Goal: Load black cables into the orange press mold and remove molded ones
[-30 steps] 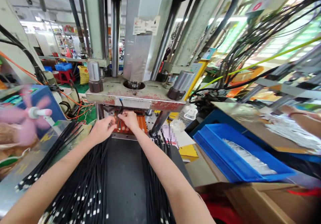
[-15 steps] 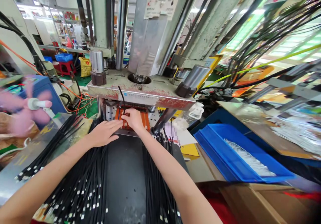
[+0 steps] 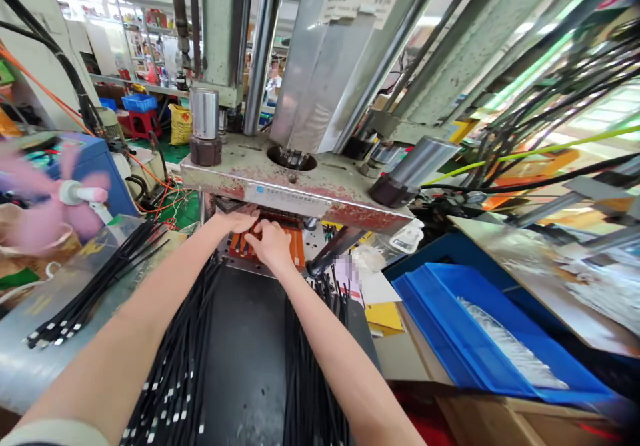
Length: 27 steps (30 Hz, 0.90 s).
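Observation:
Both hands reach under the red-edged plate [image 3: 345, 209] of a press, over an orange fixture [image 3: 297, 249]. My left hand [image 3: 241, 221] is at the fixture's back left edge; its fingers point right, and whatever they touch is hidden. Beside it on the right, my right hand [image 3: 269, 241] has bent fingers over the fixture, thumb towards the left; what it holds is too small to make out. Black cables lie in bundles on the left [image 3: 187, 346] and on the right [image 3: 307, 366] of a dark surface [image 3: 245, 359].
Another cable bundle [image 3: 95, 286] lies on the metal table at left, near a spinning pink fan [image 3: 70, 196]. Blue trays [image 3: 430, 313] with white pieces stand at right. A slanted steel post [image 3: 335, 249] rises beside the fixture. A cardboard box [image 3: 500, 419] is at lower right.
My left hand has moved forward and right, under the press plate. My right hand stays over the fixture, and the upright black cable by it no longer shows. The view has shifted slightly.

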### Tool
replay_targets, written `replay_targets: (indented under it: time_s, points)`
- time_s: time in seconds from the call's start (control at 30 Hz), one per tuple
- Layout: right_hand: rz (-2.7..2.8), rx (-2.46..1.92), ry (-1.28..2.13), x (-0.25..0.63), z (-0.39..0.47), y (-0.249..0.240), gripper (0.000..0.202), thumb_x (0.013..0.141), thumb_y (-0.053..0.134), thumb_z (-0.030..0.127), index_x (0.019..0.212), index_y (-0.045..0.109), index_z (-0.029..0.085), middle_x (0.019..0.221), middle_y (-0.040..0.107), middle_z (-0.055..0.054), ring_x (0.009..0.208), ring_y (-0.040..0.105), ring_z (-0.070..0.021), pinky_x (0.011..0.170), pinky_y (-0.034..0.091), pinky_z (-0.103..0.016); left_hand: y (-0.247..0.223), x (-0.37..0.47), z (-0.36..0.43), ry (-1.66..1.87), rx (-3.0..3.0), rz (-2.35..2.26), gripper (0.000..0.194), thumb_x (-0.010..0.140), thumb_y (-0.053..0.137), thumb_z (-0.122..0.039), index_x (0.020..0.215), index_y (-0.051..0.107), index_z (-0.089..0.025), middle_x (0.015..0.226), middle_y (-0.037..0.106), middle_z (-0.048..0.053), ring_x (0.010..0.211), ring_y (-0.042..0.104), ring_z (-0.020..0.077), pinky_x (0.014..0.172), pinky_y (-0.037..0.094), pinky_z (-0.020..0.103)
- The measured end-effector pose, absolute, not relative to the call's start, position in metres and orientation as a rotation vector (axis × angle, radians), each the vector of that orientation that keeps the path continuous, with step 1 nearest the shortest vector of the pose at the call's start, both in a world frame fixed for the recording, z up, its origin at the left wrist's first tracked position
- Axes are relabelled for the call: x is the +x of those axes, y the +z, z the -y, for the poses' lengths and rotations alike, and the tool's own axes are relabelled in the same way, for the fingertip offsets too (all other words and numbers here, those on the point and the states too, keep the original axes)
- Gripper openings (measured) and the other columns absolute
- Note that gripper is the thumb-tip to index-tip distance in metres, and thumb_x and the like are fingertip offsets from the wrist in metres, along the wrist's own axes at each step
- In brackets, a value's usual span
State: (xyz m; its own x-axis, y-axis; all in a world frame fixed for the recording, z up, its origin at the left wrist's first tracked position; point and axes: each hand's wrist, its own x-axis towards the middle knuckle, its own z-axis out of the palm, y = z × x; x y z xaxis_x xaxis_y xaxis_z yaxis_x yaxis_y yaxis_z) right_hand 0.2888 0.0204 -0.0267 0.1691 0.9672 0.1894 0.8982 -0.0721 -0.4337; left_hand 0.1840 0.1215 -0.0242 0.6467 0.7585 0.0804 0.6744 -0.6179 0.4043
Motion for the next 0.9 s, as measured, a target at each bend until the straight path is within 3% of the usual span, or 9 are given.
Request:
replay_targets:
  time_s: [0.17, 0.33, 0.4, 0.5, 0.6, 0.73, 0.9]
  points:
    - [1.705, -2.05, 0.205, 0.288, -0.026, -0.024, 0.027, 0.084, 0.065, 0.042, 0.097, 0.063, 0.019, 0.103, 0.065, -0.011, 0.098, 0.061, -0.0276, 0.086, 0.042, -0.041, -0.019, 0.193, -0.128, 0.298, 2.523, -1.234, 0.041, 0.098, 0.031, -0.035, 0.129, 0.053, -0.021, 0.136, 0.058, 0.007, 0.127, 0.051, 0.0185, 0.106, 0.038, 0.031]
    - [1.662, -1.825, 0.043, 0.334, 0.038, -0.041, 0.019, 0.091, 0.057, 0.034, 0.096, 0.062, 0.016, 0.094, 0.067, -0.009, 0.088, 0.063, -0.0212, 0.08, 0.044, -0.03, -0.03, 0.152, -0.069, 0.43, 2.548, -1.353, 0.052, 0.102, 0.013, -0.034, 0.132, 0.049, -0.012, 0.135, 0.056, 0.014, 0.127, 0.05, 0.0207, 0.106, 0.038, 0.034]
    - [1.616, -2.068, -0.034, 0.357, 0.077, -0.054, 0.025, 0.095, 0.049, 0.036, 0.092, 0.064, 0.016, 0.089, 0.068, -0.011, 0.083, 0.064, -0.0233, 0.073, 0.043, -0.031, -0.041, 0.128, -0.036, 0.5, 2.603, -1.452, 0.048, 0.101, 0.018, -0.032, 0.125, 0.054, -0.011, 0.125, 0.06, 0.015, 0.118, 0.055, 0.0223, 0.101, 0.042, 0.035]
    - [1.724, -2.503, 0.17, 0.374, 0.117, -0.071, 0.034, 0.094, 0.051, 0.043, 0.082, 0.068, 0.016, 0.083, 0.07, -0.016, 0.078, 0.068, -0.0291, 0.065, 0.041, -0.033, -0.057, 0.102, 0.0, 0.325, 2.787, -1.572, 0.036, 0.095, 0.041, -0.036, 0.098, 0.067, -0.011, 0.106, 0.062, 0.017, 0.11, 0.054, 0.0314, 0.093, 0.045, 0.044]
    - [1.829, -2.48, 0.449, 0.373, 0.128, -0.081, 0.027, 0.091, 0.056, 0.036, 0.077, 0.069, 0.018, 0.082, 0.073, -0.013, 0.082, 0.07, -0.0281, 0.067, 0.041, -0.031, -0.068, 0.096, 0.009, 0.141, 2.761, -1.622, 0.026, 0.087, 0.054, -0.027, 0.094, 0.067, -0.006, 0.109, 0.058, 0.022, 0.11, 0.051, 0.0367, 0.088, 0.045, 0.047]
    - [1.62, -2.328, 0.458, 0.374, 0.129, -0.082, 0.021, 0.09, 0.053, 0.027, 0.076, 0.066, 0.02, 0.077, 0.073, -0.006, 0.08, 0.07, -0.0232, 0.067, 0.041, -0.027, -0.067, 0.091, -0.005, 0.184, 2.643, -1.592, 0.019, 0.087, 0.052, -0.023, 0.088, 0.066, -0.01, 0.102, 0.062, 0.017, 0.1, 0.057, 0.0294, 0.087, 0.046, 0.04]
    - [1.432, -2.008, 0.421, 0.372, 0.136, -0.074, 0.018, 0.092, 0.043, 0.032, 0.089, 0.057, 0.022, 0.067, 0.069, -0.002, 0.063, 0.066, -0.0194, 0.063, 0.043, -0.027, -0.052, 0.077, -0.011, 0.263, 2.548, -1.469, 0.021, 0.095, 0.04, -0.025, 0.094, 0.059, -0.017, 0.085, 0.066, 0.004, 0.079, 0.063, 0.0172, 0.074, 0.048, 0.028]
